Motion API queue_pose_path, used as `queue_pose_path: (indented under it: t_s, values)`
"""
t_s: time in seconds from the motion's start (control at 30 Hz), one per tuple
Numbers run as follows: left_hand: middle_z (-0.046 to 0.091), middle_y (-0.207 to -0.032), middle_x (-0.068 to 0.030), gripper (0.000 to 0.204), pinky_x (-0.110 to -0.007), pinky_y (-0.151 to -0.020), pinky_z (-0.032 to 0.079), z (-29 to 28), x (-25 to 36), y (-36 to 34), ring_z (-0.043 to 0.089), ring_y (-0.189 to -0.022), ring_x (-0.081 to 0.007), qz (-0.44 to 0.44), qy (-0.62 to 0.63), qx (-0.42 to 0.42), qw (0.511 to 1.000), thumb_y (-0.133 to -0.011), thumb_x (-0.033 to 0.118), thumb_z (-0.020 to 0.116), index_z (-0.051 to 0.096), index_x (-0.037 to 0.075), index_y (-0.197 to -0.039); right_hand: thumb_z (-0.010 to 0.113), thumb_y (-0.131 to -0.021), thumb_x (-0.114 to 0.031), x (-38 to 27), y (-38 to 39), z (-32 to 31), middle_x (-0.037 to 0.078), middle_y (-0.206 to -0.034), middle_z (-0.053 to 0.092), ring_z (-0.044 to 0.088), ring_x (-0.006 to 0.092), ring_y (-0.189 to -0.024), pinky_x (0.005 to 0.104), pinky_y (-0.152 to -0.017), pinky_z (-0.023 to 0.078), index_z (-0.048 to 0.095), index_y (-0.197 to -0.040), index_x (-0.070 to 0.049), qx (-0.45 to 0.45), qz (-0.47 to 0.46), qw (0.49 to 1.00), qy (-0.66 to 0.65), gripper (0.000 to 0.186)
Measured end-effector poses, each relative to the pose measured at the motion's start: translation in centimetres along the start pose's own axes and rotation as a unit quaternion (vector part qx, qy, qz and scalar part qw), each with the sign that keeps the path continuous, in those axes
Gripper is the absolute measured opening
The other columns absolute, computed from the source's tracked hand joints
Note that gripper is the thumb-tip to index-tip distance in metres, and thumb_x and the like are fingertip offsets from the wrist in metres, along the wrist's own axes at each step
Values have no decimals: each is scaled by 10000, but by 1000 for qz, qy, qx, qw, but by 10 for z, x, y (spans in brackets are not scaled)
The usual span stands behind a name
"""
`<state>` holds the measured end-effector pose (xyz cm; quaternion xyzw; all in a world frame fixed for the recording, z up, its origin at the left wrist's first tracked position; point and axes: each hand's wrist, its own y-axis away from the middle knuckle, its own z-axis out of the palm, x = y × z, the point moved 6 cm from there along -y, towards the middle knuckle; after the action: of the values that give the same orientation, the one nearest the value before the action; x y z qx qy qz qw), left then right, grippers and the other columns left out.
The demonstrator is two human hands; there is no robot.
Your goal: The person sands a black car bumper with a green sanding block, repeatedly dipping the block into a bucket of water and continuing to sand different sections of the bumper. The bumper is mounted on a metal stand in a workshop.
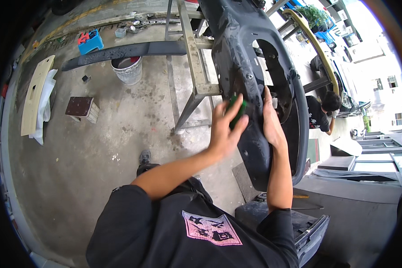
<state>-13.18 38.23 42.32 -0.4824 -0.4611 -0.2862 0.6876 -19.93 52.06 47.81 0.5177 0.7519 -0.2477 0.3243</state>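
Observation:
A long black car bumper [249, 154], its surface wet or dusty in patches, lies over a metal stand [193, 58] in front of me. My left hand [226, 129] is closed around a small green pad [237, 109], pressed to the bumper's left side; motion blurs the fingers. The pad's exact kind is hard to make out. Flat along the bumper beside its large opening rests my right hand [272, 123], fingers stretched out and holding nothing.
Left of the stand are a dark strip-like panel [116, 52], a white bucket [128, 71], a small stool [82, 109] and a blue box [90, 42]. A cream panel [36, 96] stands far left. Another person [324, 111] crouches at right. A dark part [308, 232] lies low right.

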Motion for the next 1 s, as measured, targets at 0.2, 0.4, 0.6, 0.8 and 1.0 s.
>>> queue_pose_path:
  t_s: [0.2, 0.4, 0.6, 0.8, 1.0]
  values:
    - [533, -1115, -100, 590, -377, -975, 380, 0, -4, 13, 469, -1057, -234, 1, -31, -21, 999, -910, 157, 688, 500, 127, -1468, 200, -1045, -572, -7, 0, 1, 286, -1535, 344, 304, 352, -1456, 364, -1185, 208, 152, -1549, 67, -11, 1, 1000, -3, 816]
    - [529, -1190, -181, 554, -399, -998, 381, -5, -12, -38, 485, -1101, -315, 17, -30, 26, 999, -910, 188, 685, 534, 110, -1437, 216, -1053, -529, -14, -2, 3, 281, -1537, 341, 304, 343, -1456, 361, -1183, 209, 156, -1550, 61, -17, 8, 1000, -3, 774]
    - [489, -1234, -232, 569, -453, -1008, 383, -12, -1, -57, 468, -1132, -395, 88, -40, -28, 995, -900, 259, 694, 534, 144, -1434, 232, -1060, -486, -15, -1, 0, 276, -1539, 338, 303, 334, -1456, 358, -1181, 211, 159, -1552, 54, -12, 17, 1000, 3, 735]
    - [511, -1268, -173, 600, -445, -1077, 326, -10, -9, -17, 453, -1211, -352, 84, -28, -55, 995, -897, 266, 692, 514, 170, -1461, 248, -1068, -443, -11, 2, 1, 271, -1542, 335, 303, 325, -1456, 355, -1180, 213, 163, -1554, 47, -11, 19, 1000, 10, 696]
    - [504, -1280, -174, 592, -437, -1097, 308, -11, -7, -18, 447, -1216, -350, 73, -12, -62, 995, -883, 220, 698, 533, 176, -1450, 264, -1076, -400, -13, -1, 2, 267, -1544, 332, 302, 315, -1456, 352, -1178, 215, 167, -1556, 41, -17, 23, 1000, 5, 660]
